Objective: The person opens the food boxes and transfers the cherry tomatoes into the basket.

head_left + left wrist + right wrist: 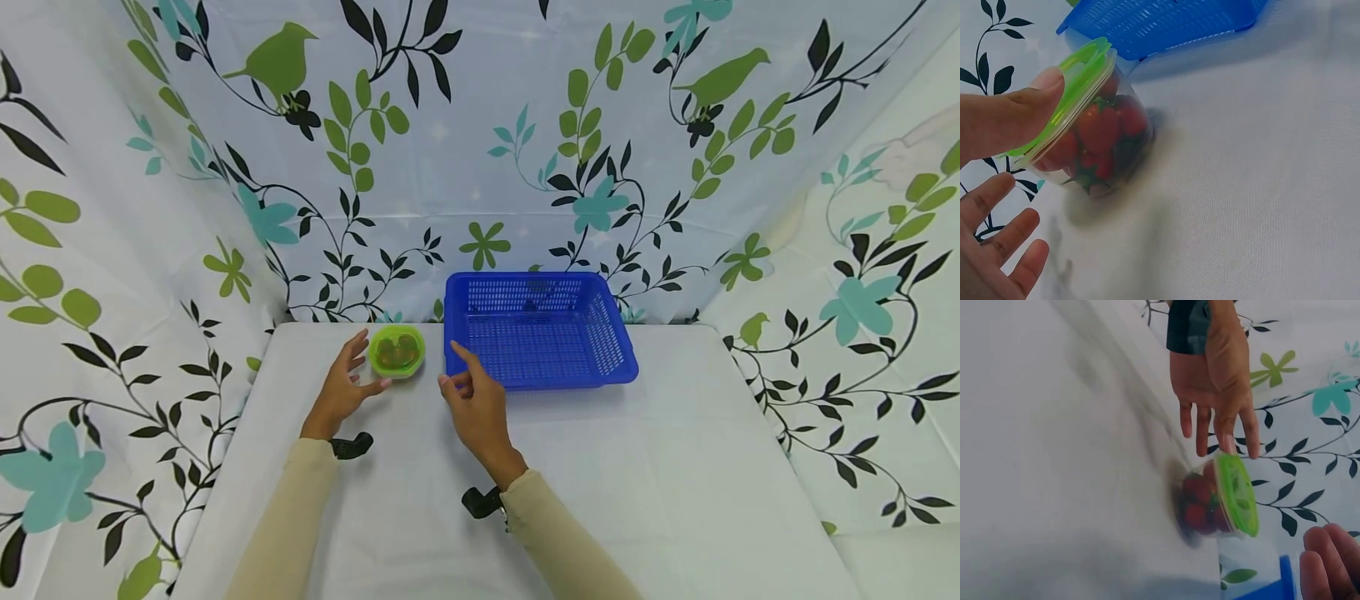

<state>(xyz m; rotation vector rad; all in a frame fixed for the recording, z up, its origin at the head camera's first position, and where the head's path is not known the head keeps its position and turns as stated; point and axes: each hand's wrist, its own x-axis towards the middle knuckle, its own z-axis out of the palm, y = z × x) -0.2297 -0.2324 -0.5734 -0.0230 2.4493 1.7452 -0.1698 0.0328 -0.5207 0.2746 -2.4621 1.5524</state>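
A small clear container with a bright green lid stands at the back left of the table. Through its wall show several red tomatoes with green stems. My left hand is beside it on the left, fingers spread and fairly straight; in the left wrist view the thumb overlaps the lid. Between the container and a blue basket is my right hand, holding nothing. Its index finger reaches forward near the basket's left front corner, and its other fingers bend loosely.
The blue plastic basket, with mesh walls, sits at the table's back edge, right of the container. A white cloth covers the table. Patterned curtains with leaves and birds hang behind and at both sides.
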